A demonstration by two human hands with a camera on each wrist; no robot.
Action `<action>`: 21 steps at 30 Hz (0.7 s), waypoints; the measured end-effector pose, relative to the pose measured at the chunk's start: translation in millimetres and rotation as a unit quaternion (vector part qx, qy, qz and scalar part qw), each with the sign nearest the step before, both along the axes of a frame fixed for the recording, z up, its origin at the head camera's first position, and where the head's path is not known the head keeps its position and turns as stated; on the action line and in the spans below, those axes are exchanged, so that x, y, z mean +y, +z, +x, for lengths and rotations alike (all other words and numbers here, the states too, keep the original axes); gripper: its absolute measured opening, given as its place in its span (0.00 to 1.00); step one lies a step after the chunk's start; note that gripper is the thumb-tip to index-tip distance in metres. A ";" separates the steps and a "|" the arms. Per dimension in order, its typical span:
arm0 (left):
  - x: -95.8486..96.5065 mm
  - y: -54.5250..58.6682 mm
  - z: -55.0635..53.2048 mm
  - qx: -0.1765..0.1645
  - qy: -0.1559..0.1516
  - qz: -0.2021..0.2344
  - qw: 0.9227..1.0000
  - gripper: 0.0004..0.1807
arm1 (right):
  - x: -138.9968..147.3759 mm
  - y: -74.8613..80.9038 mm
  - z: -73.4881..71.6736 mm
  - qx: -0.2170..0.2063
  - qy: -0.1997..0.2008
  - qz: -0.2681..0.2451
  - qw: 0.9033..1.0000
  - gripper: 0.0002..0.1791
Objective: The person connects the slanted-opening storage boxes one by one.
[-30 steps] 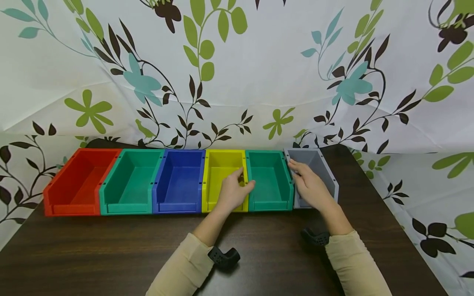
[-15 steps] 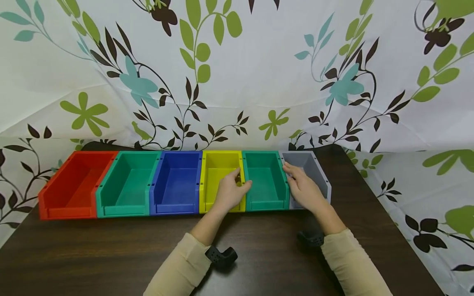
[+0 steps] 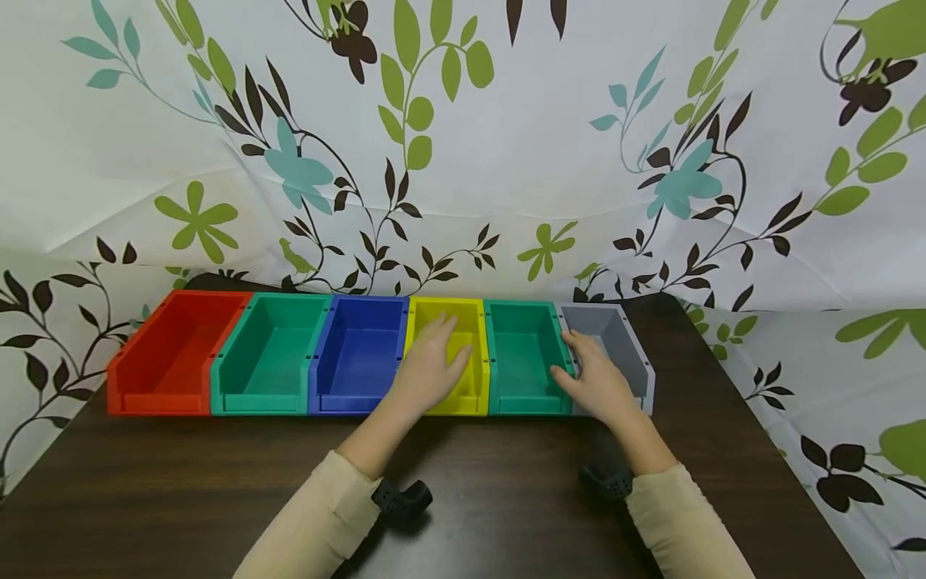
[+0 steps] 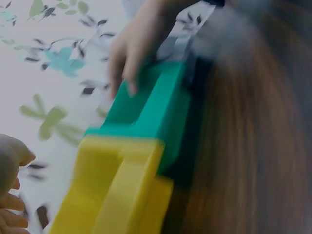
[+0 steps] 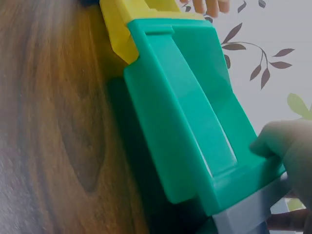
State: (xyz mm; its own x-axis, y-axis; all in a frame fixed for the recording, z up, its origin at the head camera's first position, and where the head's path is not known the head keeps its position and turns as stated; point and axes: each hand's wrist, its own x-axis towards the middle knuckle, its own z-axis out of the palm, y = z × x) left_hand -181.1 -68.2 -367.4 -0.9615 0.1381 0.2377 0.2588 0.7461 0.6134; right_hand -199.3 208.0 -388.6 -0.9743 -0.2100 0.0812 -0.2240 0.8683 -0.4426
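Observation:
A row of plastic storage bins stands along the table's back. My left hand [image 3: 427, 370] hovers with spread fingers over the yellow bin [image 3: 472, 384] and the right edge of the blue bin [image 3: 354, 354]; the left wrist view shows nothing in its grip. At the row's right end, my right hand [image 3: 602, 381] straddles the meeting walls of the right-hand green bin [image 3: 522, 354] and the grey bin [image 3: 628, 342]. Its thumb [image 5: 273, 139] reaches inside the green bin while its fingers are on the grey bin's side, pinching those walls. Some fingertips are hidden.
A red bin [image 3: 170, 354] and another green bin [image 3: 271, 354] make up the row's left end. The dark wood table [image 3: 506, 498] extends in front. A leaf-patterned cloth [image 3: 550, 121] hangs right behind the bins. Black wrist devices [image 3: 402, 498] sit at both cuffs.
My left hand has left the yellow bin's right wall and moved left, fingers spreading. My right thumb has swung over into the green bin. The narrow gap between green and grey bins has closed.

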 end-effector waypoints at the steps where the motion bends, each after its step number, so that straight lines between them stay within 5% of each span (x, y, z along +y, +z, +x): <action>1: -8.7 1.7 1.0 0.013 0.014 -0.010 1.000 0.30 | -0.5 0.0 0.8 -0.003 -0.003 -0.001 1.000 0.39; 7: -68.6 0.2 5.4 0.042 0.126 -0.095 0.986 0.29 | -1.2 2.2 3.6 -0.018 -0.009 0.007 1.000 0.39; 12: -108.7 -3.6 10.8 0.010 0.207 -0.115 0.972 0.28 | 1.0 5.0 3.3 -0.023 -0.007 0.022 0.999 0.40; 16: -123.7 -2.8 15.9 -0.036 0.218 -0.098 0.970 0.26 | 2.9 7.6 1.7 -0.030 -0.003 0.033 0.999 0.41; 21: -121.7 -5.3 16.2 -0.013 0.196 -0.117 0.974 0.24 | 10.6 6.6 0.5 -0.033 -0.007 0.030 0.999 0.40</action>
